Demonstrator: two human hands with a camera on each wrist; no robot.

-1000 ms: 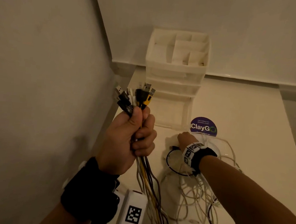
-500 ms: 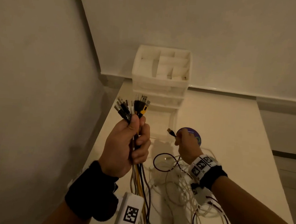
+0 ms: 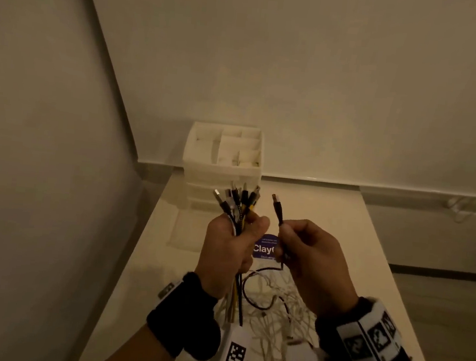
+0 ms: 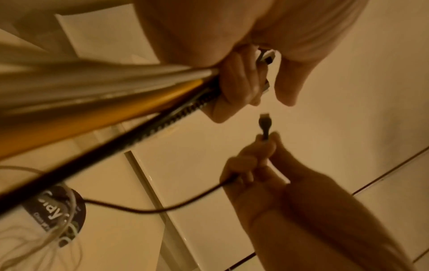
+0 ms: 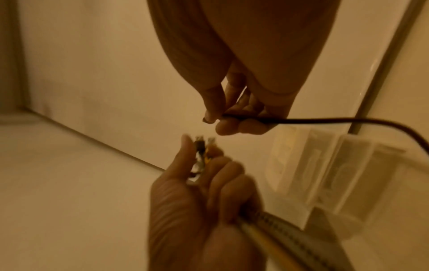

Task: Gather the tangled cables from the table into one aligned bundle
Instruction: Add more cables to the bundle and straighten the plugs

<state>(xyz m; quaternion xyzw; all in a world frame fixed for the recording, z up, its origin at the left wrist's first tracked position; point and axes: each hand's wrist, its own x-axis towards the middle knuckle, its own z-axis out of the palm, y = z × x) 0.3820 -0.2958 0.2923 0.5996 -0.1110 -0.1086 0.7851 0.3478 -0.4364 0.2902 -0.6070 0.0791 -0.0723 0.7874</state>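
Note:
My left hand (image 3: 231,248) grips a bundle of cables (image 3: 239,201) upright, with several plug ends fanned out above the fist; black, yellow and white cords (image 4: 97,110) hang below it. My right hand (image 3: 304,246) pinches a single black cable (image 3: 279,211) just below its plug, holding it upright a little to the right of the bundle. In the left wrist view that black cable (image 4: 162,209) trails down to the table. A tangle of white and black cables (image 3: 273,310) lies on the table (image 3: 342,235) under both hands.
A white drawer organiser (image 3: 223,155) stands at the table's far end against the wall. A round purple sticker (image 3: 265,248) lies on the tabletop behind my hands. The wall runs along the left side. The table's right edge drops off to the floor.
My right hand has left the tangle on the table, lifted a black cable's plug end and brought it up beside the bundle. My left hand still holds the bundle raised.

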